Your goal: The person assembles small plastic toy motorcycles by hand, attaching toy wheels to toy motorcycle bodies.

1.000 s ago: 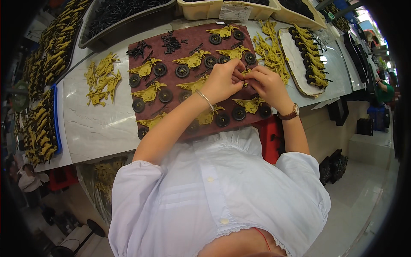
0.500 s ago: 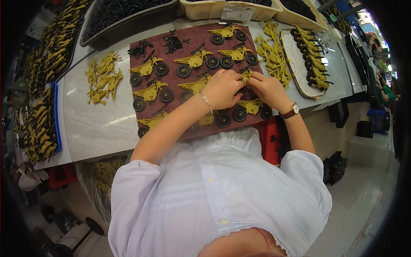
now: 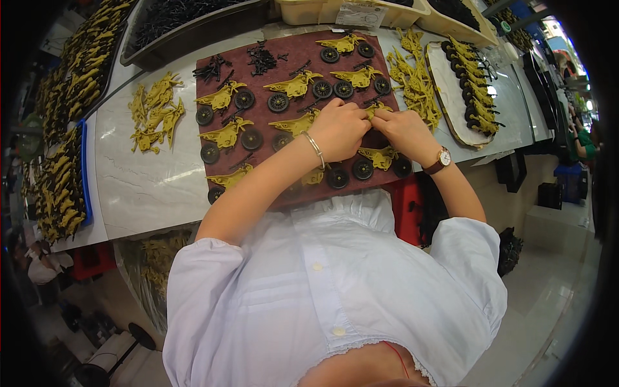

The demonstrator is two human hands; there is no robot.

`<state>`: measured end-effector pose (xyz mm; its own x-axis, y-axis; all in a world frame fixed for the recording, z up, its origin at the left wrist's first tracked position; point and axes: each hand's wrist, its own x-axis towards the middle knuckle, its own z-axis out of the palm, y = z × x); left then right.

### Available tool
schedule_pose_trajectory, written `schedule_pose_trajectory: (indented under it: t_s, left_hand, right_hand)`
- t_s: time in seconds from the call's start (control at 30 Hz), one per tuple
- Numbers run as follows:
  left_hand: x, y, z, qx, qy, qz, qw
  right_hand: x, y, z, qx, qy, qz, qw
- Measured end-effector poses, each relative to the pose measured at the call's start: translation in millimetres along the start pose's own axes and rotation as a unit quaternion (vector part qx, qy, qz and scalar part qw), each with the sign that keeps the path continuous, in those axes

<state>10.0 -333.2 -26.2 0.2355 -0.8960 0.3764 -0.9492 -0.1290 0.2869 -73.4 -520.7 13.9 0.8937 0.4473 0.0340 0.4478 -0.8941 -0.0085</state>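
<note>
My left hand [image 3: 342, 131] and my right hand [image 3: 407, 134] meet over the right side of a maroon cloth [image 3: 258, 171]. Both are closed, their fingertips pinching a yellow toy motorcycle body [image 3: 375, 108] that is mostly hidden by the fingers. Around them lie several more yellow motorcycle bodies in rows, such as one above my left hand [image 3: 295, 85], each with black toy wheels [image 3: 278, 102] beside or under it. Just below my fingers sits another yellow body [image 3: 379, 156] with a black wheel [image 3: 362, 169]. Small black parts [image 3: 261, 59] lie heaped at the cloth's far edge.
Loose yellow bodies are piled left [image 3: 157, 113] and right [image 3: 416, 84] of the cloth. A white tray [image 3: 445, 97] at right holds a row of toy motorcycles. Bins of black parts [image 3: 193, 35] line the back. A blue-edged tray [image 3: 86, 174] of toys stands far left.
My hands stay together at the same motorcycle body, with the fingers shifted only slightly. My right wrist and forearm have moved a little to the right.
</note>
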Motion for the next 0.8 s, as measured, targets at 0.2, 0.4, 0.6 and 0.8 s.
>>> schedule_pose_trajectory:
  t_s: [0.2,0.4,0.6,0.8]
  left_hand:
    - [0,4,-3,0.019,-0.011,-0.003,1.000]
    - [0,9,1,-0.062,0.093,-0.035,0.993]
    - [5,37,-23,-0.208,0.172,-0.052,0.961]
    - [0,50,-32,-0.249,0.168,-0.053,0.952]
  right_hand:
    - [-4,-3,6,0.020,0.016,0.036,0.999]
    - [-11,-13,-5,0.390,0.170,0.215,0.879]
    - [-10,-42,-12,0.730,0.213,0.273,0.589]
    - [0,-63,-15,0.807,0.275,0.308,0.423]
